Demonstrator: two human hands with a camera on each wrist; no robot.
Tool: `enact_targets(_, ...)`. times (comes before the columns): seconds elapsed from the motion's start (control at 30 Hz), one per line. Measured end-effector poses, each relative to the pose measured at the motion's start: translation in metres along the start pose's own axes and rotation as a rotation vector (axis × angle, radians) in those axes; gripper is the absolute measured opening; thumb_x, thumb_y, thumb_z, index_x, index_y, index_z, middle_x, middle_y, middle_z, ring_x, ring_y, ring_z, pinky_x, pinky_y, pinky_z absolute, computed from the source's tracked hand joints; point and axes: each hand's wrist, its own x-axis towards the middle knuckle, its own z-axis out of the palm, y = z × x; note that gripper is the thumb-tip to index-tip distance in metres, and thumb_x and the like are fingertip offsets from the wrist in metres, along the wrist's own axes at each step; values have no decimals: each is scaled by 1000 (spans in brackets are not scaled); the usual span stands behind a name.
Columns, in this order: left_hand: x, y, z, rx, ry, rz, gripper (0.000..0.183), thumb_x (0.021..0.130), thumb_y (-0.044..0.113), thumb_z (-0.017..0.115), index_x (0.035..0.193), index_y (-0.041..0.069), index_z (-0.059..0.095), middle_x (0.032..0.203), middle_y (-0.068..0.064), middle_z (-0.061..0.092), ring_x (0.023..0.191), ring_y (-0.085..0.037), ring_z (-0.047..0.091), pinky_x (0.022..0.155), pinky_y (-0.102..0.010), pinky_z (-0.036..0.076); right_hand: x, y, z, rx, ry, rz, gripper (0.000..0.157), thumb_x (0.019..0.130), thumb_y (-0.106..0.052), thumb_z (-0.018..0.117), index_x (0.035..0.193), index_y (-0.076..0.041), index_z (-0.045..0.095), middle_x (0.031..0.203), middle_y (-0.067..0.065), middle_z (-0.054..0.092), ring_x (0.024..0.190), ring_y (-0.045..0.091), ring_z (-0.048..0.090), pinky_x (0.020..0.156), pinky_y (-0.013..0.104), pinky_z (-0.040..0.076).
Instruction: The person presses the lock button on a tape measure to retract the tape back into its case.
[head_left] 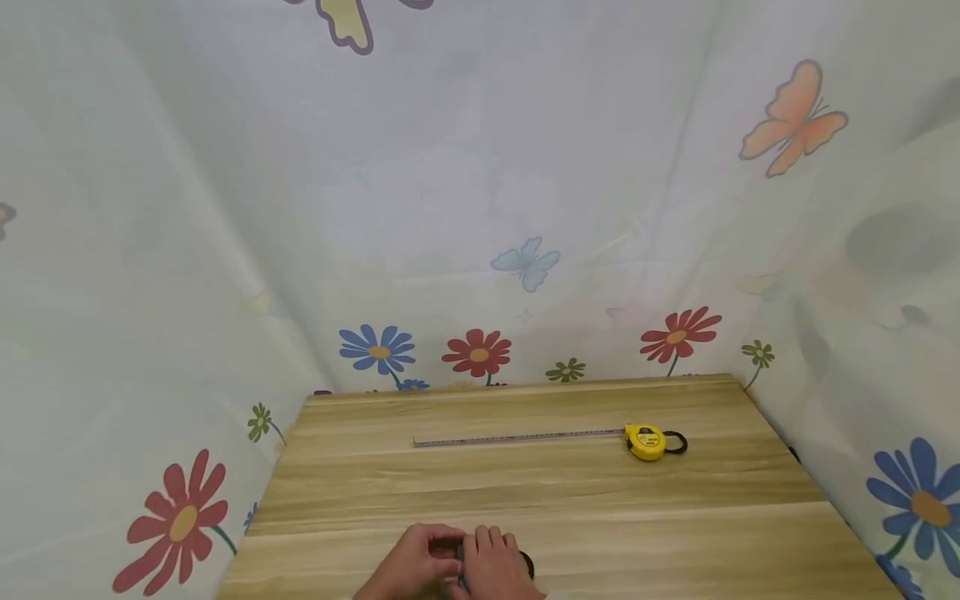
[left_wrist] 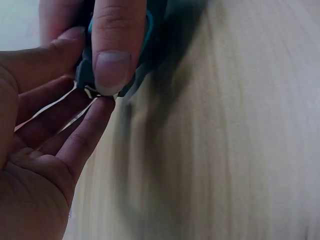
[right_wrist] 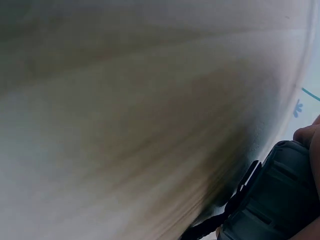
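Note:
At the table's near edge both hands are on a dark teal and black tape measure [right_wrist: 275, 195], mostly hidden by the fingers in the head view. My right hand [head_left: 495, 568] grips its case, and a black strap loop [head_left: 529, 565] shows beside that hand. From the left, my left hand [head_left: 420, 560] pinches the front end. In the left wrist view, its thumb lies against the case and a fingertip sits right at the small metal hook [left_wrist: 90, 93]. The right thumb presses over the mouth there.
Farther back on the wooden table [head_left: 360, 483] lies a yellow tape measure [head_left: 647, 442] with a black strap. Its blade [head_left: 517, 437] is drawn out to the left. Behind and at both sides hangs a pale sheet [head_left: 450, 192] with flowers and butterflies.

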Motion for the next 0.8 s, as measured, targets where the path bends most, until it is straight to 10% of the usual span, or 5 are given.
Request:
enact_targets(0.3, 3, -5, 1, 6, 18, -66, 41, 87, -3, 75, 128, -8, 68, 129, -27, 70, 116, -35, 72, 90, -33, 63, -1, 2, 5, -25, 65, -23, 63, 95, -72, 55, 113, -12, 60, 97, 4, 55, 90, 20, 52, 76, 36, 42)
enact_targets(0.5, 2, 0, 2, -5, 23, -48, 47, 89, 5, 79, 132, -7, 66, 133, -27, 69, 119, -37, 71, 91, -32, 62, -7, 14, -7, 25, 53, -65, 74, 97, -80, 41, 131, -15, 54, 124, 4, 58, 115, 21, 54, 91, 44, 48)
enact_targets(0.8, 9, 9, -3, 429, 154, 137, 65, 94, 40, 78, 145, 5, 60, 147, -16, 63, 136, -41, 59, 108, -60, 50, -19, 48, -18, 26, 246, -138, 70, 103, -70, 42, 148, -16, 46, 148, 7, 51, 138, 30, 47, 100, 61, 47)
